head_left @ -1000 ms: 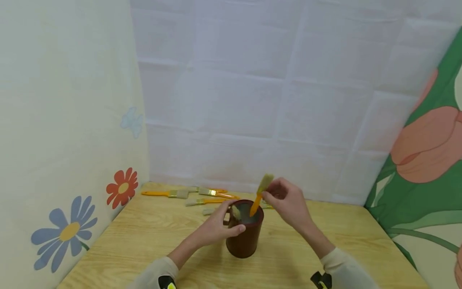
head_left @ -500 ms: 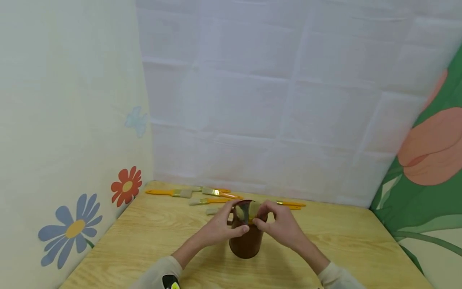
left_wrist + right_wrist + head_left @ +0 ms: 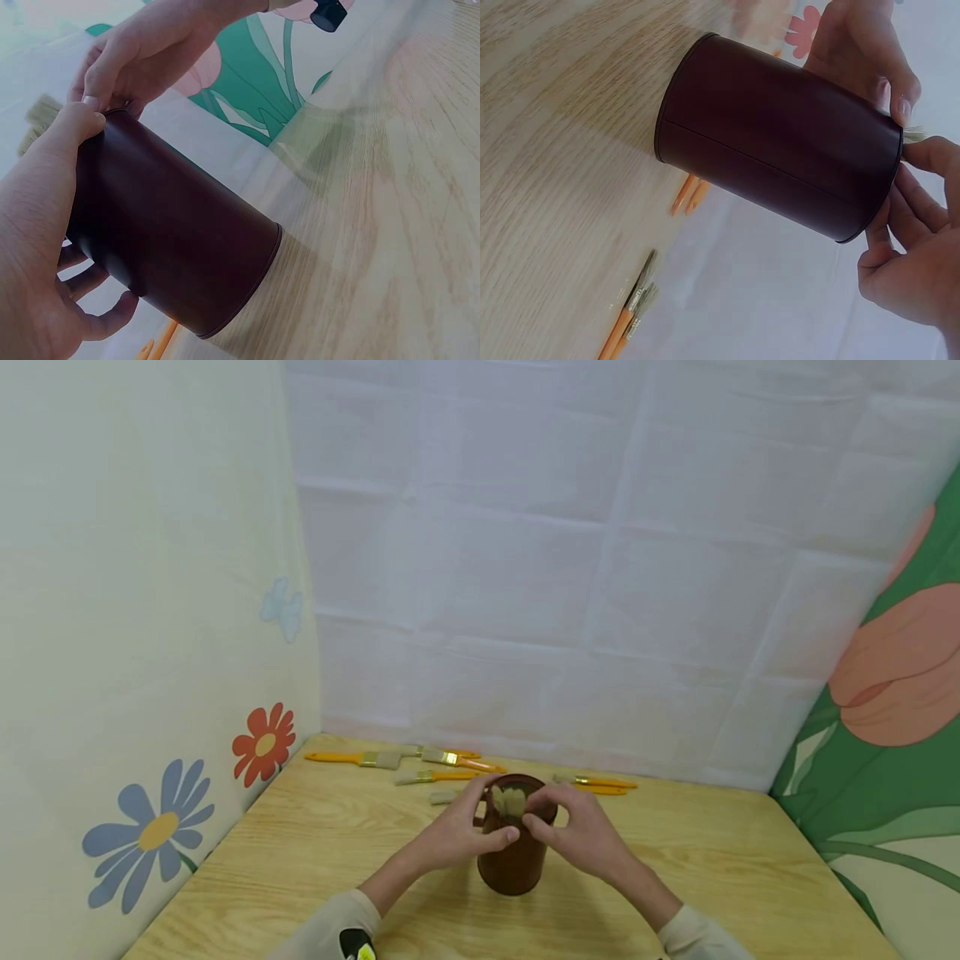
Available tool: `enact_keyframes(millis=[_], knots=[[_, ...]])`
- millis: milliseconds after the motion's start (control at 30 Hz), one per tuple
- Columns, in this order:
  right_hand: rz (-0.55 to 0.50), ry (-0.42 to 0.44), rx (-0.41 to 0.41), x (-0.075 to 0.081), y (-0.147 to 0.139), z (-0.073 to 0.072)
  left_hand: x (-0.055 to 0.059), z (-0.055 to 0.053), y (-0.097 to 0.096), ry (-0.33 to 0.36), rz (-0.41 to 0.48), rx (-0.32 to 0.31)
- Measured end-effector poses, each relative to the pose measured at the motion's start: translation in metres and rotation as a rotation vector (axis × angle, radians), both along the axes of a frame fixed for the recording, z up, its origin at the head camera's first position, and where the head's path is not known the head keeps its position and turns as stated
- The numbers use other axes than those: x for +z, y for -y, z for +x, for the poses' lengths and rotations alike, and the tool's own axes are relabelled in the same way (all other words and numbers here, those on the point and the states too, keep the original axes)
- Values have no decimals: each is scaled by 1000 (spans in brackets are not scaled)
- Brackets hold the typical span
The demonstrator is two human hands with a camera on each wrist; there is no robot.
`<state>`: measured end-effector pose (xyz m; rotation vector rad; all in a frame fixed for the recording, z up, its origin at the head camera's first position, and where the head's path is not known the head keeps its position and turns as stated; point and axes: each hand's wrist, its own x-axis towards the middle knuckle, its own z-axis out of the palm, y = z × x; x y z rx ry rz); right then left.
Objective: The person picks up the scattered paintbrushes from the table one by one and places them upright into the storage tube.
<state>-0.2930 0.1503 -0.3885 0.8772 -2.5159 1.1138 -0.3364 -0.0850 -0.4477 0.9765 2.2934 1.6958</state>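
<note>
A dark brown mug point(image 3: 512, 864) stands upright on the table, its handle on the left, partly hidden by the hand. My left hand point(image 3: 455, 831) grips it at the handle side, thumb on the near wall below the rim. Pale bristles of the paintbrushes point(image 3: 510, 802) show inside the mug's mouth, bunched together; the handles are down out of sight. My right hand point(image 3: 577, 827) has its thumb and fingertips right at the right side of the rim, beside the bristles. The right wrist view shows its fingers point(image 3: 919, 206) loosely bent, nothing visible between them.
Behind the mug to the left lie several orange-handled paintbrushes point(image 3: 337, 759). Another pair of paintbrushes point(image 3: 600, 784) lies behind to the right. A white cloth backdrop point(image 3: 465, 568) rises at the table's point(image 3: 675, 860) far edge, with flower-printed cloths on both sides.
The right hand has lowered a paintbrush, handle first, into the mug. Its bristles now sit beside the other bristles, and the fingers have come away from it. The left hand keeps its grip.
</note>
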Motion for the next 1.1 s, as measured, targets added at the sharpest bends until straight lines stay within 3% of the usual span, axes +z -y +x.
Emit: enact_keyframes(millis=[367, 567, 667, 800, 967, 1100], knots=[[9, 13, -12, 8, -8, -2, 1, -1, -3, -21, -2, 9], [-89, -85, -100, 18, -26, -12, 0, 0, -7, -38, -7, 11], [-130, -132, -135, 19, -38, -24, -1, 2, -8, -40, -24, 29], [-129, -119, -196, 11, -57, -47, -2, 4, -9, -40, -35, 46], [-63, -37, -254, -11, -73, -76, -2, 6, -10, -33, -28, 48], [-7, 14, -224, -33, -79, -97, 0, 9, -7, -39, -39, 52]])
